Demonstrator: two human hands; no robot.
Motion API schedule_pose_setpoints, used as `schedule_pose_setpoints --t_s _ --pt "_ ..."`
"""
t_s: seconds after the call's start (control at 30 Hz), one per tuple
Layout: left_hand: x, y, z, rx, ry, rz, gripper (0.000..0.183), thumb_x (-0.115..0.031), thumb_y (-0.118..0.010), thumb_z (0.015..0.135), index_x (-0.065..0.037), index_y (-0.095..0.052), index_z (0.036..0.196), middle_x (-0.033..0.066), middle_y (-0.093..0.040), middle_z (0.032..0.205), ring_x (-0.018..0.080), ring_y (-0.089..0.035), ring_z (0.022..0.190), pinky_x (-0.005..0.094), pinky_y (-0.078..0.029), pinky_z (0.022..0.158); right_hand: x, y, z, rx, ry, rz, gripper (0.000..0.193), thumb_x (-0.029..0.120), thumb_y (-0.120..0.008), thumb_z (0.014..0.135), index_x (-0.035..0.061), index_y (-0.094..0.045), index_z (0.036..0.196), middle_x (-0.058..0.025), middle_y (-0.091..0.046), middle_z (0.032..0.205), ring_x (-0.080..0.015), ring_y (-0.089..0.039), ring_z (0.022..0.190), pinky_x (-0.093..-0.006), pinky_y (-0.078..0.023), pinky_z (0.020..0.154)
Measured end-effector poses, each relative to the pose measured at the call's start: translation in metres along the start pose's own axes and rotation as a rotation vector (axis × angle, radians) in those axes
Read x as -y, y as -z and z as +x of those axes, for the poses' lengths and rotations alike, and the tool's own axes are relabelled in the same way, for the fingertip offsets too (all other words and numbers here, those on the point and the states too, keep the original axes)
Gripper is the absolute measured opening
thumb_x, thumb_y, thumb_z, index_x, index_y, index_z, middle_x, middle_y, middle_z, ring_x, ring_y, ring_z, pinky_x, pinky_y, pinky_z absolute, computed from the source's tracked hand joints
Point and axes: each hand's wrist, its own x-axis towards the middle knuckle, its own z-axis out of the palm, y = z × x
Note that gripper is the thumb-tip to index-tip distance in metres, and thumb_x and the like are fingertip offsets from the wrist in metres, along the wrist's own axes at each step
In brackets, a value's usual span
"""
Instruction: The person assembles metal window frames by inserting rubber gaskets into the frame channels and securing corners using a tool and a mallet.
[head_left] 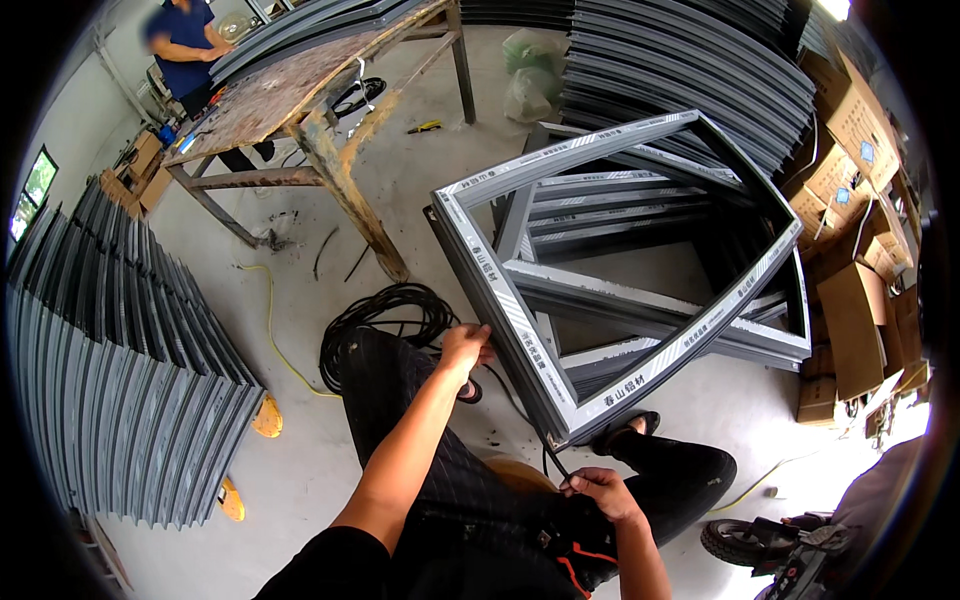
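Observation:
A grey metal window frame (535,345) with printed protective film lies tilted before me, on top of other frames. My left hand (467,347) is closed against its left outer side, the fingertips partly hidden at the edge. Just below the frame's near corner, my right hand (600,490) pinches a thin black rubber strip (553,455) between thumb and fingers. The strip runs up to the corner and along beside the frame. A loose coil of the same-looking black strip (400,305) lies on the floor left of the frame, partly behind my knee.
Stacked frames stand at left (140,400) and far right (680,80). A worn workbench (270,110) bears long profiles; a person (185,50) works behind it. Cardboard boxes (850,320) line the right side, a two-wheeler (780,545) below them. A yellow cord (275,320) crosses the floor.

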Motion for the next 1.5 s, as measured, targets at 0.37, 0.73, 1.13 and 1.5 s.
schedule_pose_setpoints --t_s 0.37,0.73,1.13,1.5 --pt "0.012 -0.022 -0.040 0.106 0.066 0.055 0.033 -0.030 -0.062 0.095 0.002 -0.063 0.099 0.0092 -0.068 0.085 0.0175 -0.066 0.070 0.0304 -0.056 0.068 -0.005 0.002 0.002 0.023 0.040 -0.032 0.022 0.018 -0.063 0.094 -0.0029 -0.070 0.095 -0.0047 -0.068 0.085 -0.0119 -0.060 0.082 -0.0259 -0.046 0.081" --pt "0.043 -0.045 -0.084 0.198 0.075 -0.088 0.033 -0.031 -0.064 0.093 0.002 -0.064 0.092 0.0093 -0.068 0.082 0.0160 -0.067 0.069 0.0271 -0.053 0.063 -0.015 0.001 0.003 -0.017 0.063 -0.061 0.025 0.020 -0.064 0.093 -0.0038 -0.069 0.096 -0.0037 -0.067 0.083 -0.0113 -0.059 0.080 -0.0254 -0.047 0.078" --pt "0.057 -0.050 -0.100 0.177 0.106 -0.042 0.032 -0.028 -0.066 0.092 0.003 -0.063 0.096 0.0101 -0.068 0.080 0.0182 -0.068 0.067 0.0271 -0.054 0.063 -0.026 0.000 0.010 -0.135 0.080 -0.338 0.026 0.021 -0.064 0.093 -0.0038 -0.068 0.098 -0.0077 -0.069 0.082 -0.0130 -0.062 0.079 -0.0282 -0.049 0.074" --pt "-0.017 0.040 0.062 0.088 0.195 -0.250 0.018 -0.021 -0.069 0.088 -0.009 -0.064 0.101 0.0065 -0.069 0.097 0.0211 -0.067 0.089 0.0363 -0.056 0.079 -0.019 -0.002 0.006 -0.208 0.025 -0.299 0.022 0.019 -0.065 0.091 -0.0020 -0.068 0.097 -0.0081 -0.068 0.082 -0.0148 -0.062 0.079 -0.0293 -0.049 0.075"
